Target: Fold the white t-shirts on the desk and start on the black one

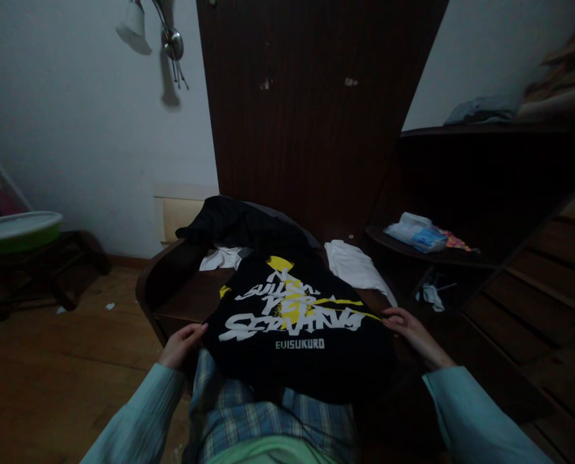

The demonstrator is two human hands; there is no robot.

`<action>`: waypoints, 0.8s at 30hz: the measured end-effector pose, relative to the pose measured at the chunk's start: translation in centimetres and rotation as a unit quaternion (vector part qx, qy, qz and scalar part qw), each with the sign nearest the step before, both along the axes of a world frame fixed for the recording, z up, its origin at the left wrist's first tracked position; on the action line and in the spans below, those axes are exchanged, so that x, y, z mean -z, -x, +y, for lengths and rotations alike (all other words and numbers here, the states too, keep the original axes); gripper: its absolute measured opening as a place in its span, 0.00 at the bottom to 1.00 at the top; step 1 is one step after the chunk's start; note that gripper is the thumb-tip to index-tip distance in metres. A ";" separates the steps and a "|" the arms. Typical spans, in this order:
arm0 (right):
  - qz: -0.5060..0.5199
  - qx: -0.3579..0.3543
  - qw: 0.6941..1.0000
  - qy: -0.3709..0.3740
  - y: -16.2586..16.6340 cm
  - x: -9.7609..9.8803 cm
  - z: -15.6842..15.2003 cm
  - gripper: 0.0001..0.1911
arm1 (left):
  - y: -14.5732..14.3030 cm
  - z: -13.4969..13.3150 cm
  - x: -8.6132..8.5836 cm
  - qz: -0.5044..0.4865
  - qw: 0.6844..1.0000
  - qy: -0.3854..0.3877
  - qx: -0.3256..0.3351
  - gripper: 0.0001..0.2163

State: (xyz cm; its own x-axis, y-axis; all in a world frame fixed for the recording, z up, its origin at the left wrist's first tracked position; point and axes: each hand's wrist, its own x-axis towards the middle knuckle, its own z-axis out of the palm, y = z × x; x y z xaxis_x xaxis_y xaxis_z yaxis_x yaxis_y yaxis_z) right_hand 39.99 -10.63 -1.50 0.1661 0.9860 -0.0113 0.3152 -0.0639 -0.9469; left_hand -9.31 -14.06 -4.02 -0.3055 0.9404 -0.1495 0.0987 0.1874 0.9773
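A black T-shirt (pixel 297 322) with white and yellow lettering lies spread over a low dark wooden table (pixel 190 299) and my lap. My left hand (pixel 181 345) grips the shirt's left edge, fingers curled around the fabric. My right hand (pixel 405 325) holds the shirt's right edge, fingers closed on it. Both arms wear pale green sleeves. Behind the shirt lie a dark garment (pixel 239 225), a small white cloth (pixel 222 258) and a folded white cloth (pixel 355 264).
A dark wooden door panel (pixel 311 109) stands behind the table. A round side shelf at right carries a plastic bag (pixel 415 232). Wooden steps (pixel 548 270) rise at far right. A green basin (pixel 17 231) sits on a stand at left. Wooden floor lies to the left.
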 end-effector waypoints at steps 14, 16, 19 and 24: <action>-0.055 -0.030 0.997 -0.037 0.8 2.0 -1.2 0.31 | -1.4 0.0 0.0 0.019 0.999 -0.012 0.047 0.26; -0.039 -0.020 0.999 -0.027 0.5 1.5 -1.3 0.33 | -1.1 0.0 -0.2 0.032 0.999 -0.022 0.020 0.27; -0.020 -0.002 1.000 -0.022 0.3 0.7 -1.5 0.35 | -0.8 0.1 -0.4 0.036 0.999 -0.030 -0.019 0.28; -0.051 -0.057 0.997 -0.004 0.3 -0.1 -2.1 0.32 | -0.6 0.1 -0.1 0.061 0.997 -0.038 -0.001 0.28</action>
